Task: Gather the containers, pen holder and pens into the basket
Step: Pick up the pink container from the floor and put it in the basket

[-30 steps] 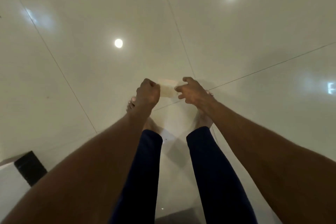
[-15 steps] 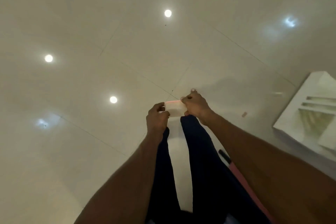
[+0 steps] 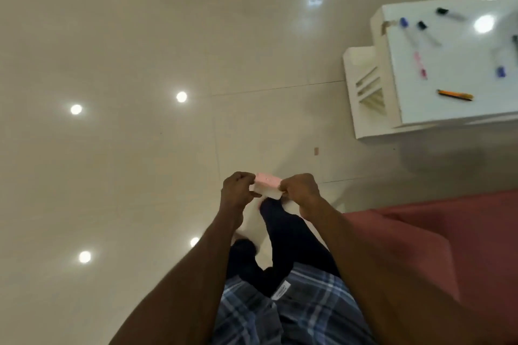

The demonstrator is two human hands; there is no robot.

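Note:
My left hand [image 3: 237, 193] and my right hand [image 3: 301, 189] both grip a small pale block with a pink top face [image 3: 266, 185], held between them above the floor in front of my legs. At the upper right stands a white table [image 3: 448, 109] with several pens and markers lying loose on its top: an orange pen [image 3: 455, 95] near its front, a pink pen [image 3: 420, 65], a blue-capped marker [image 3: 407, 29], and black-capped markers [image 3: 427, 32]. No basket, pen holder or containers are in view.
Glossy cream floor tiles [image 3: 140, 148] fill the left and middle, reflecting ceiling lights. A dull red cushioned seat [image 3: 448, 246] lies at the right beside my right arm. A small scrap [image 3: 316, 151] lies on the floor short of the table.
My view has swung to the right, bringing the white table with its pens and the red seat fully into sight. Both hands keep their hold on the small block.

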